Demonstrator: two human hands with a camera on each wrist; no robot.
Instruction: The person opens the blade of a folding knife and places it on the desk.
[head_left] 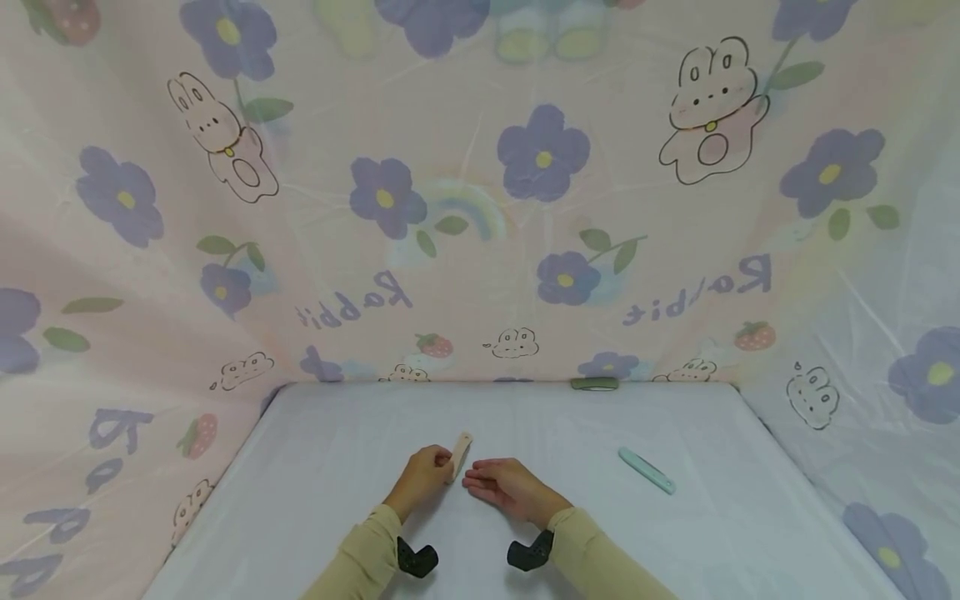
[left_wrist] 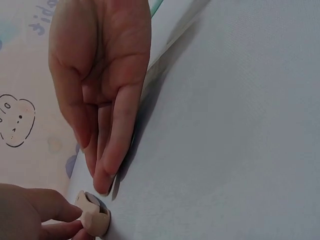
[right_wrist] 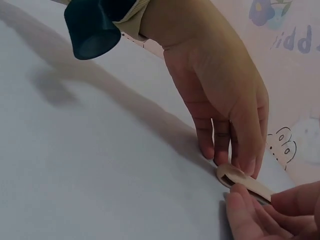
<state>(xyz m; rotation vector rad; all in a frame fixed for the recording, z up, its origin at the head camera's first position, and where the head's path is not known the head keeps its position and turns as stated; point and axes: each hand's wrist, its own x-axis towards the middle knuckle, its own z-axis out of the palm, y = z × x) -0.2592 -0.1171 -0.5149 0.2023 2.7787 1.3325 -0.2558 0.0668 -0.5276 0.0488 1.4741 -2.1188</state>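
My left hand (head_left: pixel 423 479) pinches a slim beige object (head_left: pixel 461 454) with rounded ends, tilted just over the white table. A dark slot shows along one side of the beige object (right_wrist: pixel 257 191) in the right wrist view; its exact kind is unclear. Beside it, my right hand (head_left: pixel 517 490) has its fingers extended toward the left hand. In the head view a small space separates those fingers from the object. The left wrist view has the right hand (left_wrist: pixel 102 75) large, palm showing, with its fingertips close to the beige object (left_wrist: pixel 95 220).
To the right lies a slim mint-green object (head_left: pixel 647 470) with a small hole at one end. A dark green, oblong object (head_left: pixel 595 384) sits at the table's back edge. Patterned cloth (head_left: pixel 465 275) surrounds the white table (head_left: pixel 337 450). Black devices (head_left: pixel 417 557) sit at both wrists.
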